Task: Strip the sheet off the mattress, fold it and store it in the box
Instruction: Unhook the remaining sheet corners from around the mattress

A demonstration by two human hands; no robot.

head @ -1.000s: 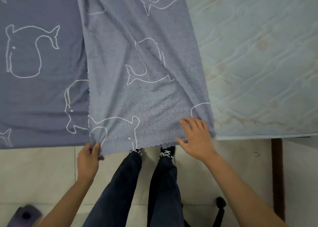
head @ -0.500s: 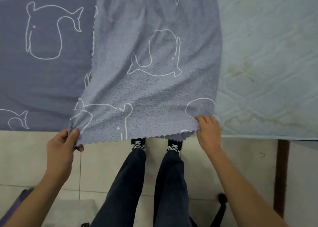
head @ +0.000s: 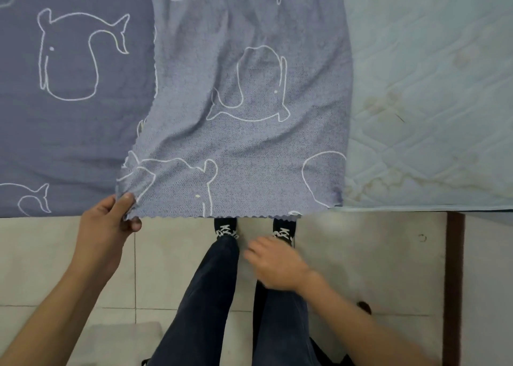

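Note:
A blue-grey sheet [head: 244,101] printed with white whale outlines lies on the mattress, its right part folded over to the left, paler underside up. The bare pale quilted mattress [head: 430,88] shows on the right. My left hand [head: 111,221] pinches the folded flap's near-left corner at the bed's edge, thumb on top. My right hand [head: 274,263] hangs blurred over the floor above my legs, holding nothing, fingers loosely bent, clear of the sheet's scalloped hem. No box is in view.
I stand on beige floor tiles [head: 361,260] right against the bed's near edge, black shoes by the hem. A dark wooden post [head: 454,282] runs down at the right. A pale flat thing [head: 116,343] lies on the floor at bottom left.
My right hand has let go of the flap's near-right corner and dropped back toward my legs. The left hand keeps its pinch on the near-left corner.

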